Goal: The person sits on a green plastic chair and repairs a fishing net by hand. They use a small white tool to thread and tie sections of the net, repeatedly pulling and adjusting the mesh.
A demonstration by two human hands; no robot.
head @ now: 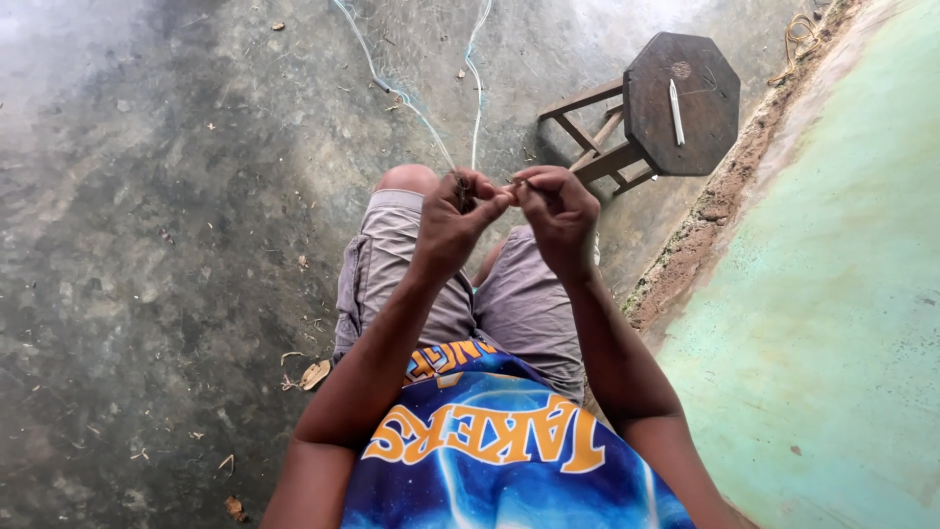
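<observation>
Two hands meet above the person's knees, pinched together on thin pale cords. Furthest left lies the grey concrete floor [147, 245], littered with dry leaf scraps. Next comes the left hand [452, 217], its fingers closed tight around a small dark bundle where the cords [421, 113] gather; the thumb and forefinger press toward the other hand. From that bundle the cords run up and away across the floor, one bluish strand and one whitish strand, both taut. Just beside it, fingertips touching, the right hand [558, 211] pinches narrowly on a fine piece of the same cord; what exactly sits between its fingertips is too small to tell. Further right stands a dark octagonal wooden stool [685, 118] with a slim white netting needle [676, 111] lying on its seat. Rightmost is a green painted wall [832, 323].
</observation>
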